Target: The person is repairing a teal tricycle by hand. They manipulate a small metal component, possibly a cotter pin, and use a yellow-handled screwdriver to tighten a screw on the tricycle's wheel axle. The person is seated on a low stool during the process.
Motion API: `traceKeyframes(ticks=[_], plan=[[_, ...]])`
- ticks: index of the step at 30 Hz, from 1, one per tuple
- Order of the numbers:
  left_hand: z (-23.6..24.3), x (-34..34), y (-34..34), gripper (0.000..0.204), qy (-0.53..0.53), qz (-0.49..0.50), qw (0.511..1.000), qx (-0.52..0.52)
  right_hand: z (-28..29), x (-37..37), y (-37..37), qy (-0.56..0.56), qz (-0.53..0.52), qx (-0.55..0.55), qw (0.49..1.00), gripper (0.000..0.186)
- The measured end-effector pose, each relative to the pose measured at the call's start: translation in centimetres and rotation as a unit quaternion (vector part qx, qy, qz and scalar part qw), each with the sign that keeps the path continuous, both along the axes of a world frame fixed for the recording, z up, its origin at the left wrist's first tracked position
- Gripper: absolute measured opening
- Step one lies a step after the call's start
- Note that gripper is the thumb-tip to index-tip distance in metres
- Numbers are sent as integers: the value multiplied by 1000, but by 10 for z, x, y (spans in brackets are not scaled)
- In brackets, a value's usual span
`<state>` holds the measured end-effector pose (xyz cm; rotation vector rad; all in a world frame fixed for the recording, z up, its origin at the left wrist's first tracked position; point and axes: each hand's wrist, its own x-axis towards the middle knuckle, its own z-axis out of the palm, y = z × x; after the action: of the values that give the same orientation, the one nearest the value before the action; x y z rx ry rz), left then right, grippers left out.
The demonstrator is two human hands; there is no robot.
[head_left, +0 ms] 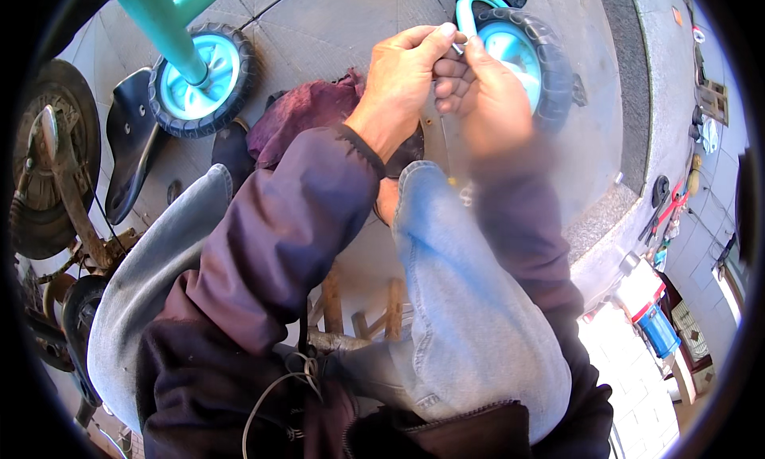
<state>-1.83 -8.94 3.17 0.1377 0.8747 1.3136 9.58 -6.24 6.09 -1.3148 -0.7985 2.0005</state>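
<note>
Two bare hands meet to the right of the wine-red cloth (pixel 311 115) and a little farther from the person. The left hand (pixel 401 75) presses thumb and index finger together on a small metal piece (pixel 457 49), slim and shiny, so the piece sits at the fingertips. The right hand (pixel 492 96) has its thumb close against that piece and its other fingers curled toward its palm; I cannot tell whether it grips the piece too, as its wrist is blurred.

Just beyond the right hand, well to the right of the cloth, is a light blue wheel (pixel 510 51) with a black tyre, beside a turquoise fork (pixel 470 11). Left of the cloth a second blue wheel (pixel 199 80) stands under a turquoise tube (pixel 166 30), and farther left is a black saddle (pixel 127 144).

Nearer the person than the cloth are the knees in pale jeans (pixel 470 292), with a wooden stool (pixel 331 304) partly visible between them. Far to the right of the cloth and nearer the person is a blue cylinder (pixel 658 330) with a red and white end, perhaps a canister; its inside is hidden. Farther from the person than this cylinder, red-handled tools (pixel 674 206) lie in a cluster.
</note>
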Motion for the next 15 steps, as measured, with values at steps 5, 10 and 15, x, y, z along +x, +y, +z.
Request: traceKeyframes(ticks=[5, 10, 15], plan=[[-2, -1, -3, 29, 42, -26, 999, 15, 1, 3, -4, 15, -26, -13, 999, 27], [0, -11, -4, 29, 32, -42, 997, 56, 5, 11, -5, 30, -43, -48, 997, 26], [-6, -23, -3, 28, 126, -90, 981, 113, 6, 13, -5, 11, -53, -64, 997, 27]])
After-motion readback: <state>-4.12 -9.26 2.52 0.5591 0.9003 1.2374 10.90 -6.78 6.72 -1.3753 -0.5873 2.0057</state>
